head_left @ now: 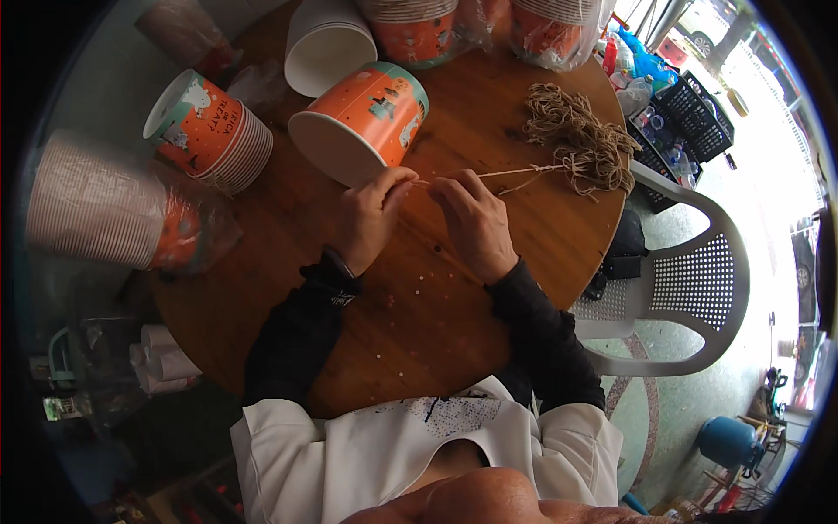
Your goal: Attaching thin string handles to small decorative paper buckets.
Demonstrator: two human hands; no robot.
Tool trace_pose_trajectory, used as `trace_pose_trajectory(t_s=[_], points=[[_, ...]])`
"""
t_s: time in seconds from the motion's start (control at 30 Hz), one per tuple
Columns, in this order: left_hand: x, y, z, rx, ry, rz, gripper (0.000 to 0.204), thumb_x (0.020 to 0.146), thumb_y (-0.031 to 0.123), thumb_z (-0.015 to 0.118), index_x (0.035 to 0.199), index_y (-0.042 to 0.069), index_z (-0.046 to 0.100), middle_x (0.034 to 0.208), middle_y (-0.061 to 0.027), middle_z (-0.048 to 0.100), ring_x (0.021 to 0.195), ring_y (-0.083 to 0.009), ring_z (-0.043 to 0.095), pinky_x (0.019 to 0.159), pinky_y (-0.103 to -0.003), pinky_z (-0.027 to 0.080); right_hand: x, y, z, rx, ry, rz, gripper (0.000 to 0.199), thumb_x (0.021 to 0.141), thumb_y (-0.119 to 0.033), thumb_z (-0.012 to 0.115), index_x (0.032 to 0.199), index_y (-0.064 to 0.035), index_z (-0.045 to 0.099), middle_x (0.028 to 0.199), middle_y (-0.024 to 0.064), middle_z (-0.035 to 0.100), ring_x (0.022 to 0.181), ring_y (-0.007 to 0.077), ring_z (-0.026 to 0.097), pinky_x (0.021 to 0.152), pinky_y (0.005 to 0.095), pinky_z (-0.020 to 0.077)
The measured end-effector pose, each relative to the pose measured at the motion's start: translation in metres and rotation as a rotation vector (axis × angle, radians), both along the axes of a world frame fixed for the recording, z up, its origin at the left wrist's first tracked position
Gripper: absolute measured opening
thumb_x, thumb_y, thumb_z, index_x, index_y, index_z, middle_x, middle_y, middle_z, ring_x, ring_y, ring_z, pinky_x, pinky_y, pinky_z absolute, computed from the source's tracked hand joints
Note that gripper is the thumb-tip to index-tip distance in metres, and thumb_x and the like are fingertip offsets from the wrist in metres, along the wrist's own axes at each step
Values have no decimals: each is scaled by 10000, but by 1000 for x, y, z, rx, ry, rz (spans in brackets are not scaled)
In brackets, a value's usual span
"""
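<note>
My left hand (370,217) and my right hand (476,223) meet close together over the table, both closed, pinching a thin tan string (506,171) between their fingertips. From my right hand the string runs to a tangled tan heap of string (576,131) on the right side of the table. Just beyond my left hand, an orange paper bucket (371,109) with a green rim band and printed figures lies tilted on its side. Its pale round end faces me. My fingers hide how the string is looped or knotted.
Stacked orange paper buckets (209,131) lie at the left, beside a plastic-wrapped stack (96,201). White tubs (327,48) and more wrapped buckets (410,31) stand at the back of the round wooden table (410,349). A grey plastic chair (738,271) and black crates (694,113) are to the right.
</note>
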State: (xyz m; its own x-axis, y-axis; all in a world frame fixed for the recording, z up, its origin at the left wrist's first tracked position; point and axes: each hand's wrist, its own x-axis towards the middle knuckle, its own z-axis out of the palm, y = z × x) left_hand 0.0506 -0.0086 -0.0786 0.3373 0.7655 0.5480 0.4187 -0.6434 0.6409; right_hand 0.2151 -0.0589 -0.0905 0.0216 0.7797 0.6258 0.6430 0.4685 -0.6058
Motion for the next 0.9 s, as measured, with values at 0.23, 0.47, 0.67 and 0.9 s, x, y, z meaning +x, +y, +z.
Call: trace_pose_trajectory(t_s=[0.23,0.47,0.67,0.9], points=[[4,-7,6,62,85,-115,87,883,59,653,968,45,645,829,-100,675,751,-246,673,648,-327,521,4,10,1,21,139,58,98,861,1,618,955,-28,625,870,85,617,723,230,635,609,320,506],[-6,1,14,-479,-211,-186,109,928,74,620,993,-10,646,869,-23,677,793,-51,616,704,-205,495,23,22,-5,-194,657,101,124,905,-82,635,978,17,616,802,20,595,696,95,584,624,243,473],[-7,1,21,-531,-300,-208,124,940,71,602,1028,-11,632,886,-38,678,809,-63,616,755,-202,502,21,3,-12,-429,723,207,176,916,-143,659,974,22,633,695,-49,551,656,50,513,593,214,434],[-3,1,12,-540,-389,-285,119,952,61,583,1036,-11,627,920,-51,685,839,-80,634,780,-214,511,-1,3,2,-336,686,210,186,844,-90,714,988,17,664,885,49,688,770,71,593,667,237,478]])
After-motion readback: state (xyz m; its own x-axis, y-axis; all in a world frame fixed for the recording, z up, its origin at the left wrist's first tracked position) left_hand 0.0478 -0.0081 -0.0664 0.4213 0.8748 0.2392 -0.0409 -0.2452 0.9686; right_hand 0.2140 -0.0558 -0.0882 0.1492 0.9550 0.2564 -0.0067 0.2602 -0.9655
